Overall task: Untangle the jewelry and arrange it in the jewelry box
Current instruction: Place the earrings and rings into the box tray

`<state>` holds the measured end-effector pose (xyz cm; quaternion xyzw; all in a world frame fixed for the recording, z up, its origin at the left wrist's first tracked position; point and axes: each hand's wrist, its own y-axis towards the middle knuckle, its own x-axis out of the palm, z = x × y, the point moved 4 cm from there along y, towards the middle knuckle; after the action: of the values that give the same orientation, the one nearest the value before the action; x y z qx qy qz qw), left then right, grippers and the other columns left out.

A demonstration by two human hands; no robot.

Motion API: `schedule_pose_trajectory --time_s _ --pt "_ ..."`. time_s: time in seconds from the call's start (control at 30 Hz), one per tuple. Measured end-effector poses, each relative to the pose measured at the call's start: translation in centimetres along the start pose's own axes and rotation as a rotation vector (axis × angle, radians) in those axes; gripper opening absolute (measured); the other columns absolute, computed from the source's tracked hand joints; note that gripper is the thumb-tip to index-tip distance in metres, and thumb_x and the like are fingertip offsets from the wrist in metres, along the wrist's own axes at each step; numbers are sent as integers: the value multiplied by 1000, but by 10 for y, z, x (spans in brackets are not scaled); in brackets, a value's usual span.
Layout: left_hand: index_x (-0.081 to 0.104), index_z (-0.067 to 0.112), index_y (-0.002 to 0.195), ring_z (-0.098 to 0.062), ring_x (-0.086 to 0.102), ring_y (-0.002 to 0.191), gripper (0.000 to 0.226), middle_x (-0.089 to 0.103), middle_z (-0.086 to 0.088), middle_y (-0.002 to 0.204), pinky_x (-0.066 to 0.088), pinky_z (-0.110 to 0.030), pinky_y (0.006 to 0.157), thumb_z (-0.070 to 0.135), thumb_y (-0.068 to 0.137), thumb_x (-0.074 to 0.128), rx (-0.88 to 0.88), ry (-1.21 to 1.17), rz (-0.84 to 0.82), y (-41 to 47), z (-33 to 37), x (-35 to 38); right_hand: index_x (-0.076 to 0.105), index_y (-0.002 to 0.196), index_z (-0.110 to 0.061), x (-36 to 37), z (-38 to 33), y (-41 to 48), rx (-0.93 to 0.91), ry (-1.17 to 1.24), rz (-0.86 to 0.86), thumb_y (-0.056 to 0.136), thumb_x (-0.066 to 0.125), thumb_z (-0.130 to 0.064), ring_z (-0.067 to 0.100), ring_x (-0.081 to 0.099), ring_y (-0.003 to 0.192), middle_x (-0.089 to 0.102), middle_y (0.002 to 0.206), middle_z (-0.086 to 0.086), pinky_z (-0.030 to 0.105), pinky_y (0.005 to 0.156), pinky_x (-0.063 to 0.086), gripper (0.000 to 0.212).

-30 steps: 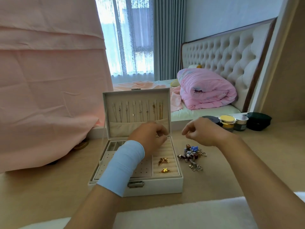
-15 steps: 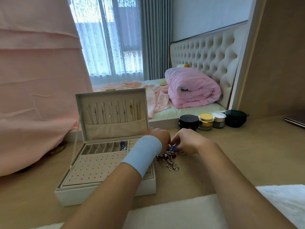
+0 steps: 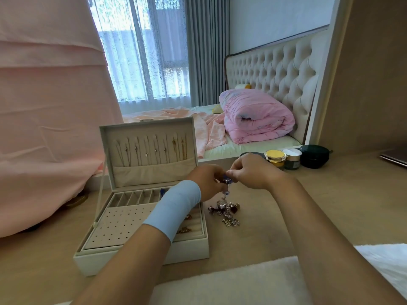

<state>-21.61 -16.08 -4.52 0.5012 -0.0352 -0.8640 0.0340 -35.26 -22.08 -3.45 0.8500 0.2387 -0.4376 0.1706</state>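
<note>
Left hand (image 3: 208, 183), right hand (image 3: 251, 171) pinching blue charm (image 3: 226, 179), jewelry pile (image 3: 225, 211) below

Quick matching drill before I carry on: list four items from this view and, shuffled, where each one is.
1 blue charm
2 tangled pile
3 necklaces
4 yellow-lidded jar

A hung inside the jewelry box lid
B pinched between left hand and right hand
C on the tabletop, right of the box
D near the bed

Pairs: 1-B, 2-C, 3-A, 4-D
</note>
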Motion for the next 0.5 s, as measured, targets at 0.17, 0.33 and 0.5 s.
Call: schedule_pose_trajectory --time_s 0.17,0.33,0.5 --pt "64 24 92 -13 64 92 14 69 7 95 52 -31 85 30 84 73 -41 -151 48 -3 -9 -5 67 99 -19 3 -10 -3 5 154 -21 102 53 -31 13 70 58 75 90 -1 28 57 48 19" --pt "62 24 85 -13 60 81 18 66 5 87 50 -25 74 23 78 79 -17 -63 41 -7 -6 -5 69 97 -9 2 -5 -8 42 221 -160 98 64 -26 21 76 71 78 89 4 28 53 52 17" --pt "63 25 95 -6 55 77 20 62 11 87 42 -17 68 23 81 77 13 -14 35 -11 -6 -9 64 99 -7 3 -11 -11 57 257 -179 100 61 -23 23 77 76 75 97 10 34 60 59 16"
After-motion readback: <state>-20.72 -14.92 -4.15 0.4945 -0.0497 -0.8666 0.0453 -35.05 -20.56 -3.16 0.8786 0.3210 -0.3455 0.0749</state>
